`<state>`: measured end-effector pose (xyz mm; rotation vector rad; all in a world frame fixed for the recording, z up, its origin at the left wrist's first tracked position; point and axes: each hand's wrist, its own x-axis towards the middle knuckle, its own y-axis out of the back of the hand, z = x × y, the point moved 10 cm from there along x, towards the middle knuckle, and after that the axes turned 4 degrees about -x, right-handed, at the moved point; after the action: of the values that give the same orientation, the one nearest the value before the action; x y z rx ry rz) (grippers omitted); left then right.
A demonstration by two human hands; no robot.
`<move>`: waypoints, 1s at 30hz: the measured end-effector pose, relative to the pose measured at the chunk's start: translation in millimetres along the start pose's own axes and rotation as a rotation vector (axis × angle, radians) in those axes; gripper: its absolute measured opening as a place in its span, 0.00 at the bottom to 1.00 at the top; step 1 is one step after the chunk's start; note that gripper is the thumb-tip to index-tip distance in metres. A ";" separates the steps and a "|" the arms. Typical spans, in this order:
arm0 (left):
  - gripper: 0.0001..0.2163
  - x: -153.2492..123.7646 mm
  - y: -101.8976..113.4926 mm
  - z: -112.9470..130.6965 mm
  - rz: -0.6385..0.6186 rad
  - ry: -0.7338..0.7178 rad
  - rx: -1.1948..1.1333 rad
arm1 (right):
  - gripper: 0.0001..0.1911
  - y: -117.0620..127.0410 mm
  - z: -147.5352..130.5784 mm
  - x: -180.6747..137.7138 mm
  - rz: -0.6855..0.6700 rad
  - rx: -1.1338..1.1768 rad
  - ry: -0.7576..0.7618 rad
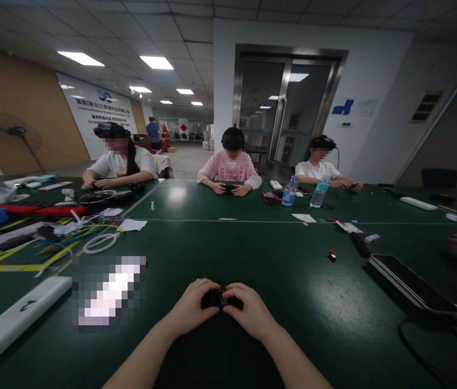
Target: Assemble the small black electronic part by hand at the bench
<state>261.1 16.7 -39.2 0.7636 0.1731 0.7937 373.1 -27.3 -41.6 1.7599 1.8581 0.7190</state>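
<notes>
My left hand (193, 306) and my right hand (251, 308) meet low in the middle of the view, just over the dark green table (228, 254). Between them is a small black object (222, 299), gripped from both sides by curled fingers and thumbs. Its kind is hard to tell, since the fingers cover most of it and it is dark against the table. Both forearms reach in from the bottom edge.
A long white device (21, 319) and a blurred-out bright rectangle (110, 292) lie to the left, with cables (100, 243) beyond. On the right are a phone-like slab (415, 283) and a small red-and-black piece (332, 255). Water bottles (289, 192) stand farther back, near seated people wearing headsets.
</notes>
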 end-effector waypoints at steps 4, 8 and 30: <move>0.18 0.2 -0.5 -0.9 0.004 -0.004 0.017 | 0.12 -0.5 -0.3 -0.1 -0.009 -0.024 -0.024; 0.18 -0.8 0.2 0.5 0.007 -0.016 0.006 | 0.12 2.0 -0.4 -1.4 0.005 -0.026 -0.037; 0.18 -1.5 0.9 4.6 -0.001 -0.027 -0.006 | 0.13 1.5 -1.7 -2.4 0.001 -0.031 -0.009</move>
<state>261.5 13.4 -35.4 0.7682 0.1466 0.7818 373.2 -29.7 -39.4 1.7422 1.8311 0.7354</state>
